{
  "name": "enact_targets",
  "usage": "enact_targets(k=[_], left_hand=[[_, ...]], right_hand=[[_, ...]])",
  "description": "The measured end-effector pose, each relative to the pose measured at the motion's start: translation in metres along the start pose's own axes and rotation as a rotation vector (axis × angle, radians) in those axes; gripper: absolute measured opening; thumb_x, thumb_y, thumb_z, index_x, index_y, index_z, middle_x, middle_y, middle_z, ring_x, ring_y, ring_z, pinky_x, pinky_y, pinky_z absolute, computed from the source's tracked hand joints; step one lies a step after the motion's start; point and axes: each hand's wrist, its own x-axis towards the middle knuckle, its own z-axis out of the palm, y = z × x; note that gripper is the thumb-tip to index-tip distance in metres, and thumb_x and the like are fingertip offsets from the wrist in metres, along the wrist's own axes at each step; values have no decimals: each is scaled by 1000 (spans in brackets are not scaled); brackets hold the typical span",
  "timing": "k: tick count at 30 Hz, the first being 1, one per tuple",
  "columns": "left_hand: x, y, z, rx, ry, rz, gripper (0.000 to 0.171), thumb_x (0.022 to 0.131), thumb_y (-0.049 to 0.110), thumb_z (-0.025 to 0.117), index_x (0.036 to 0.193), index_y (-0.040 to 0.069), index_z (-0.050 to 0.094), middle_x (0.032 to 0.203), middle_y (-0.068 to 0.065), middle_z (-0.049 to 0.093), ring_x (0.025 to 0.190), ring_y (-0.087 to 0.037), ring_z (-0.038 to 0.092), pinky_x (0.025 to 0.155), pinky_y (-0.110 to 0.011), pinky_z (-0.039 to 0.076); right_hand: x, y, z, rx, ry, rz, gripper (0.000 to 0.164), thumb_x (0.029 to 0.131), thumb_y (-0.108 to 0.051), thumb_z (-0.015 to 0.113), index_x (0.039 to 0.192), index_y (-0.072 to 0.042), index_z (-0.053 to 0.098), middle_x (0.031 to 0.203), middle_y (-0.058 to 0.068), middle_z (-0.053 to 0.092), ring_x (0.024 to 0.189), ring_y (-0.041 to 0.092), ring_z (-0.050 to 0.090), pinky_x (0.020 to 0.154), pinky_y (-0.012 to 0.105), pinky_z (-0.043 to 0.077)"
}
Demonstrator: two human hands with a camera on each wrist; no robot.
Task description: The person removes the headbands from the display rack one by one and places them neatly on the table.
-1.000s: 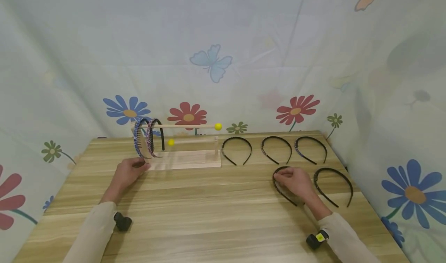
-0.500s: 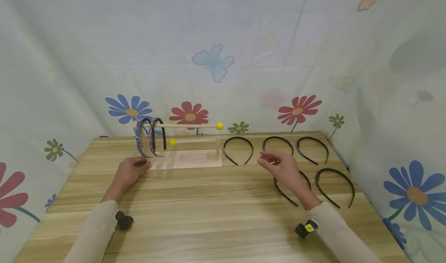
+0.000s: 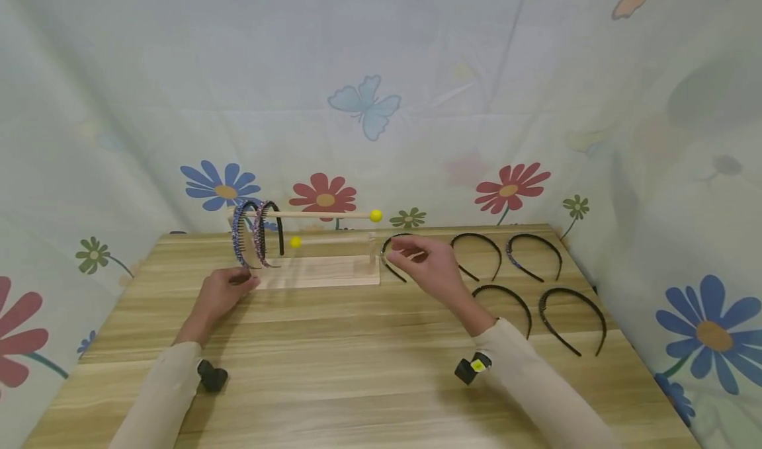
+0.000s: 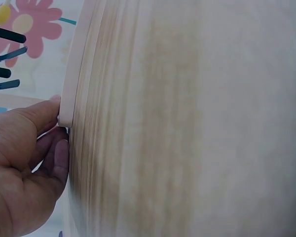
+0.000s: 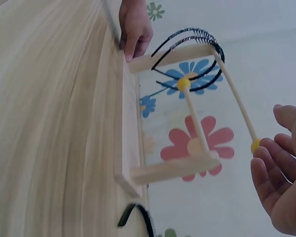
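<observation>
My left hand (image 3: 221,293) pinches the left corner of a pale wooden headband stand (image 3: 321,274); in the left wrist view its thumb lies on the base, with the fingers curled at its end. Two glittery headbands hang on the upper rod: a blue one (image 3: 238,237) at the left and a pink one (image 3: 258,241) beside it. My right hand (image 3: 431,267) is raised over the table with loosely bent fingers and nothing between them. Behind it, a black headband (image 3: 388,264) lies partly hidden. The right wrist view shows the right hand (image 5: 283,168) near the rod's yellow ball end (image 5: 255,145).
Several more headbands lie at the right: one (image 3: 479,237) and a blue-trimmed one (image 3: 532,237) at the back, and two in front, one (image 3: 512,292) partly behind the right forearm, another (image 3: 571,290) near the table's right edge. A lower rod ends in a yellow ball (image 3: 295,242).
My right hand has left the front headband on the table, holding nothing, and moved left and upward toward the stand. The left hand has stayed at the stand's corner.
</observation>
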Motion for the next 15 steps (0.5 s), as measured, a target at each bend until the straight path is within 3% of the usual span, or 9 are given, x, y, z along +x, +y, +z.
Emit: enact_targets(k=[15], left_hand=[[0,1,0,-4,6,-2,39,100,29,68,121,-3,71,118,-23,72,112,-44,67,95,-58,52]], right_hand=[[32,-32,68,132,-108,-32,37,92,-33,78,123,-14,74,115,0,76,95,8,71,82,27,58]])
